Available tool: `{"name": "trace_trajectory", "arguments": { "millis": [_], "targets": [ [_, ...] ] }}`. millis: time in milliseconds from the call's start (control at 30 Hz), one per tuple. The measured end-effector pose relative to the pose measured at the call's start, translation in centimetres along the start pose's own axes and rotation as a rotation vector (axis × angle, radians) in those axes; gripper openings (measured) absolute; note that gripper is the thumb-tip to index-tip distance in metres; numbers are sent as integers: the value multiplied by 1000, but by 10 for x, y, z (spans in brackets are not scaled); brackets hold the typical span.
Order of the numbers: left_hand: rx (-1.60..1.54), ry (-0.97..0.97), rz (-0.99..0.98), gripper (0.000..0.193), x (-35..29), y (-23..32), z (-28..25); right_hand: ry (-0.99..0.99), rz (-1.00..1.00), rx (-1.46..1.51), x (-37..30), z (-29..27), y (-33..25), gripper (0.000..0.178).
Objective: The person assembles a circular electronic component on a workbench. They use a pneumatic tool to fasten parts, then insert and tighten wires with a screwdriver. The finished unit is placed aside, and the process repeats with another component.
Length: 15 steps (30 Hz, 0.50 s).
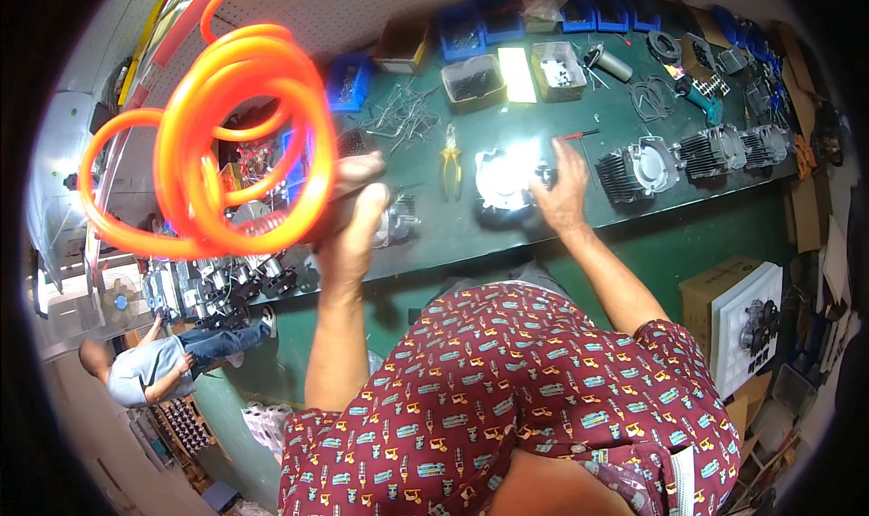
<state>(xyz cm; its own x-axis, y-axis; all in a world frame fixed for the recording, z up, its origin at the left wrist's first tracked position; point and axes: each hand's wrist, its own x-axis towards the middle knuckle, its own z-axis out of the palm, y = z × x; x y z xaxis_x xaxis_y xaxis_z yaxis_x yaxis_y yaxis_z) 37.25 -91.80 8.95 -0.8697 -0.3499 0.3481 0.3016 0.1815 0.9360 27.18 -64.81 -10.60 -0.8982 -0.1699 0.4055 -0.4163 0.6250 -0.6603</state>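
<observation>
An orange coiled air hose (312, 176) hangs large in front of my left hand (351, 222). That hand is raised near the bench edge, its fingers curled toward the thumb; what they grip is mostly hidden behind the coils. My right hand (566, 186) grips the right side of a finned metal housing (503, 179), which lies on the bench under strong glare. Yellow-handled pliers (451, 165) lie between the two hands. Another metal housing (398, 222) sits partly behind my left hand. Beyond my right fingertips lies a thin red-and-black tool (579, 135).
Several finned housings (641, 170) stand in a row at the right. Metal rods (405, 116), an open carton of dark parts (473, 81) and blue bins (463, 32) line the back. A teal power driver (704, 101) lies far right. Another person (154, 371) stands at the left.
</observation>
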Motion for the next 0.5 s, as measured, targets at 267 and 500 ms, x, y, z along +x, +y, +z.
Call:
{"name": "trace_trajectory", "arguments": {
  "millis": [267,500],
  "targets": [
    [86,220,0,26,-16,-49,-99,-293,-51,499,-28,73,-137,63],
    [-33,253,-5,23,-20,-87,-124,-514,127,332,-61,160,-167,77]
  ]
}}
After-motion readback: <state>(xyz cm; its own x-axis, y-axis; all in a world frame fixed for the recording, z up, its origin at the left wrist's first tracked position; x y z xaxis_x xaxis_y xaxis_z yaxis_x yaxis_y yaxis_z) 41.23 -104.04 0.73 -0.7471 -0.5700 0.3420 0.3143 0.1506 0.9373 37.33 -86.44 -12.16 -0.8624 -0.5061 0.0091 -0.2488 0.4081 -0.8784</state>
